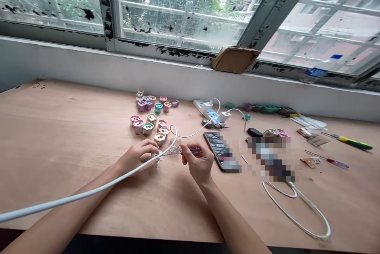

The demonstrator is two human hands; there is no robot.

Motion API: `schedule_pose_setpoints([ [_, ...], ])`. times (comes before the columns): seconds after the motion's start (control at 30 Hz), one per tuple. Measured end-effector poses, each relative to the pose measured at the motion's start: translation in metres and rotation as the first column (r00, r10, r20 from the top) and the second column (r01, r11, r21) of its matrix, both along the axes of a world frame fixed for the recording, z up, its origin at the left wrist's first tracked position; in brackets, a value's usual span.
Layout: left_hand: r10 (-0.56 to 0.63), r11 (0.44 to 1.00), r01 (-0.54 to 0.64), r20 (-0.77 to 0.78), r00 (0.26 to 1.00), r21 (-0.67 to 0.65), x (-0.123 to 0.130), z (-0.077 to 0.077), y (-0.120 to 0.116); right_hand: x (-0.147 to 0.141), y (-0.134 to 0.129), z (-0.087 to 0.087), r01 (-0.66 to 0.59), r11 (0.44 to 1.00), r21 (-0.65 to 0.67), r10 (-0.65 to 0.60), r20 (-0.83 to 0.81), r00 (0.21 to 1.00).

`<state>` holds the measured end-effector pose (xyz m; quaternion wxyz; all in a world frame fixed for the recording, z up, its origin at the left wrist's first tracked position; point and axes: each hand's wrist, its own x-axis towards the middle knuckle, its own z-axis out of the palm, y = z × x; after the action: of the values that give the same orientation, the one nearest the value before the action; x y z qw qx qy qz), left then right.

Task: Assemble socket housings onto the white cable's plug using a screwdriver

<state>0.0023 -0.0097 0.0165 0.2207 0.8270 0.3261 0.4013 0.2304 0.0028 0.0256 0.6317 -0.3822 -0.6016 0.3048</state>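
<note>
- While our left hand (136, 158) closes its fingers around a small white plug (157, 157) on a white round cable (74, 196), our right hand (199, 163) pinches a purple-handled screwdriver (192, 151), its shaft pointing at the plug.
- Beyond our fingertips, many pastel cube-shaped plastic plug housings (147, 129) lie loose in two clusters; only this plug is in hand.

Matt plywood tabletop (59, 135), glossy white plastic cable (74, 194)
</note>
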Motion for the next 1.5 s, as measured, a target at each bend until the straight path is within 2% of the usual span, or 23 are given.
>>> schedule_pose_setpoints([
  [0.3, -0.001, 1.000, 0.002, -0.034, 0.999, 0.009, -0.001, -0.003, 0.002, 0.002, 0.001, -0.006, -0.004, 0.999, -0.032, 0.006, 0.053, 0.999],
  [0.67, 0.024, 1.000, -0.024, -0.028, 0.999, 0.001, 0.000, -0.005, 0.003, 0.001, -0.001, 0.003, -0.081, 0.994, -0.067, 0.081, -0.006, 0.997],
  [1.0, 0.012, 0.998, -0.013, 0.027, 1.000, 0.058, 0.002, -0.002, 0.002, 0.003, -0.001, 0.002, -0.004, 0.997, -0.072, 0.007, 0.038, 0.999],
  [1.5, -0.035, 0.999, 0.035, 0.040, 0.999, 0.005, -0.001, -0.006, 0.005, 0.000, -0.001, 0.005, -0.142, 0.975, -0.170, 0.143, -0.010, 0.990],
])
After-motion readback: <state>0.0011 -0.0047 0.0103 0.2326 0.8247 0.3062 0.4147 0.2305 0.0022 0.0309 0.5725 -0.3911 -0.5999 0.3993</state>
